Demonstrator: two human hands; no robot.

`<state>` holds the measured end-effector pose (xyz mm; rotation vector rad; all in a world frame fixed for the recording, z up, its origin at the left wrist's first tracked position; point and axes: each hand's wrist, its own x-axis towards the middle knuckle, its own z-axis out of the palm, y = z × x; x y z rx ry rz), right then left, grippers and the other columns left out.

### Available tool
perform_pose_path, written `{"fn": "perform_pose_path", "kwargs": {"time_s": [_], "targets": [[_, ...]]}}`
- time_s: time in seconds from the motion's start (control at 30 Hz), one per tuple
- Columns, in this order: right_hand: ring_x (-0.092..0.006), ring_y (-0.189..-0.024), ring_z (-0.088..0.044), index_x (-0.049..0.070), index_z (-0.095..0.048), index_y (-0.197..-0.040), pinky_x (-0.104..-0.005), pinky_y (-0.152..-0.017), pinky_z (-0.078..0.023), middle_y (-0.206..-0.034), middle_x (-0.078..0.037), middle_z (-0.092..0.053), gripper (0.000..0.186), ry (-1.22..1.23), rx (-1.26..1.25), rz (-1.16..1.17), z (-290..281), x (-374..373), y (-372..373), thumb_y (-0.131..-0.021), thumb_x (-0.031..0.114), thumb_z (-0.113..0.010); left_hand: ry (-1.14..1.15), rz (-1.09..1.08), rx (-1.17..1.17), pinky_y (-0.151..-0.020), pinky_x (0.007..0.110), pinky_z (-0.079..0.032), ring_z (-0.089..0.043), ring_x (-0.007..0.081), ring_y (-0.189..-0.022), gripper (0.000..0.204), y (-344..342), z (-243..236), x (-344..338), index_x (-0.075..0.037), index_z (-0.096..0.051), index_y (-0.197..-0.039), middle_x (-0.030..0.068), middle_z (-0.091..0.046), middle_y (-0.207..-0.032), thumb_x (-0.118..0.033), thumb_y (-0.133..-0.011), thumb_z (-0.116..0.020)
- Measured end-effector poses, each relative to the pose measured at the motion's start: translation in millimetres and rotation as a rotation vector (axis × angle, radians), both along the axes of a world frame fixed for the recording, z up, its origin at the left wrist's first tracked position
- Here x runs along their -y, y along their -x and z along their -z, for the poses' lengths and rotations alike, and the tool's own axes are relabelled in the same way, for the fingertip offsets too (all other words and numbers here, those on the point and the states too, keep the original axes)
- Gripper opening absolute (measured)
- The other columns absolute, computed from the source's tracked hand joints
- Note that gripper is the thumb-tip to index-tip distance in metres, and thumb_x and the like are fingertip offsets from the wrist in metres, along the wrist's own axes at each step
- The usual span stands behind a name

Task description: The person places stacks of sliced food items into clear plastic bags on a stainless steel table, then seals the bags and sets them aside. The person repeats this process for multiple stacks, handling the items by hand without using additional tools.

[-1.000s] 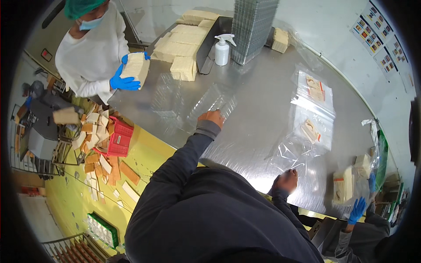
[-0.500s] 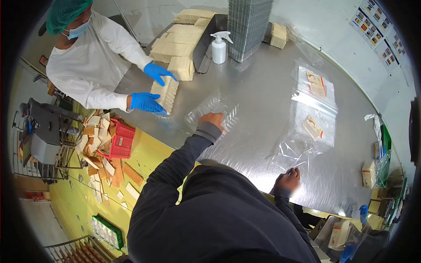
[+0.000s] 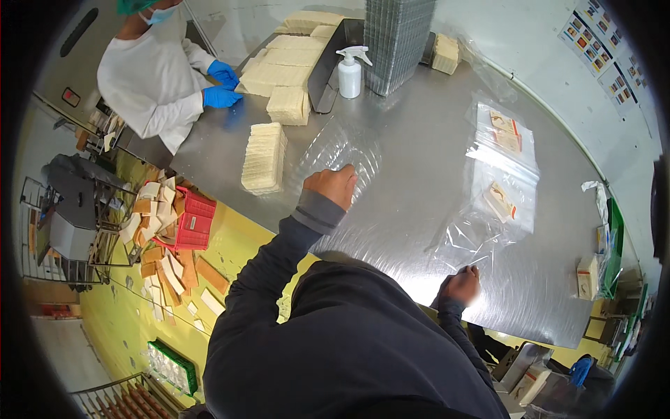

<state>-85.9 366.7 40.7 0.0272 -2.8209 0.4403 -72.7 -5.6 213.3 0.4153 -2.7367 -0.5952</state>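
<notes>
My left hand (image 3: 333,186) is curled on the near edge of a clear plastic bag (image 3: 343,148) that lies flat on the steel table (image 3: 412,209). Just left of it a row of pale wafer sheets (image 3: 264,158) stands on edge. My right hand (image 3: 460,285) is closed at the table's near edge, on the corner of a loose pile of clear bags (image 3: 481,223). Two more clear bags (image 3: 504,130) with small printed cards lie farther right.
A co-worker in white (image 3: 155,77) with blue gloves (image 3: 222,94) handles big wafer stacks (image 3: 283,66) at the far left. A spray bottle (image 3: 349,73) and a tall grey tray stack (image 3: 399,38) stand behind. A red crate (image 3: 192,222) and wafer scraps lie on the yellow floor.
The co-worker set the row of wafer sheets down on the table beside my left hand, then drew both gloved hands back to the big stacks. My hands stayed in place.
</notes>
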Motion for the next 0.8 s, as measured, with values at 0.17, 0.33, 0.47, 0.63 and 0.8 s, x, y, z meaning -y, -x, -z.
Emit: {"fn": "perform_pose_path", "kwargs": {"time_s": [0.17,0.33,0.47,0.63,0.8], "targets": [[-0.0309,-0.119,-0.041,0.004,-0.051,-0.109,-0.0434,-0.097,-0.03,-0.125,-0.015,-0.047,0.033,0.01,-0.003,-0.005,3.0,-0.8,0.2,-0.081,0.019,-0.047,-0.009,-0.013,-0.031,-0.052,0.046,-0.04,-0.055,0.0385,-0.061,0.013,-4.5,-5.9,-5.9,-0.009,-0.056,-0.081,0.0174,-0.055,-0.059,-0.021,-0.084,-0.053],[-0.031,-0.118,-0.041,0.004,-0.051,-0.11,-0.0432,-0.097,-0.03,-0.125,-0.015,-0.047,0.033,0.004,-0.007,-0.013,-3.0,1.9,-0.6,-0.081,0.019,-0.047,0.057,0.013,-0.082,-0.051,0.046,-0.04,-0.054,0.0386,-0.059,0.013,5.3,-3.7,6.5,-0.009,-0.056,-0.081,0.0171,-0.054,-0.059,-0.021,-0.083,-0.054],[-0.0307,-0.118,-0.041,0.004,-0.051,-0.111,-0.0428,-0.097,-0.03,-0.125,-0.015,-0.047,0.034,0.013,-0.005,-0.011,3.5,-1.4,2.1,-0.08,0.019,-0.047,-0.028,-0.042,-0.119,-0.051,0.043,-0.042,-0.054,0.0383,-0.058,0.013,-5.6,-18.8,12.3,-0.01,-0.059,-0.085,0.016,-0.056,-0.061,-0.022,-0.083,-0.055],[-0.03,-0.12,-0.04,0.005,-0.051,-0.111,-0.0428,-0.098,-0.029,-0.126,-0.014,-0.046,0.035,0.001,0.007,0.003,-1.2,-0.9,-1.6,-0.079,0.019,-0.048,0.026,-0.254,-0.342,-0.056,0.038,-0.045,-0.059,0.035,-0.067,0.016,-24.0,-61.6,80.4,-0.01,-0.059,-0.084,0.0144,-0.061,-0.072,-0.024,-0.085,-0.053],[-0.0294,-0.121,-0.039,0.004,-0.05,-0.111,-0.043,-0.099,-0.028,-0.127,-0.013,-0.045,0.036,0.019,0.025,0.004,-11.5,6.1,-1.5,-0.078,0.019,-0.048,0.127,-0.636,-0.192,-0.063,0.044,-0.046,-0.059,0.0366,-0.076,0.016,-45.1,-15.5,224.0,-0.01,-0.059,-0.083,0.0149,-0.062,-0.077,-0.025,-0.082,-0.054]]}}
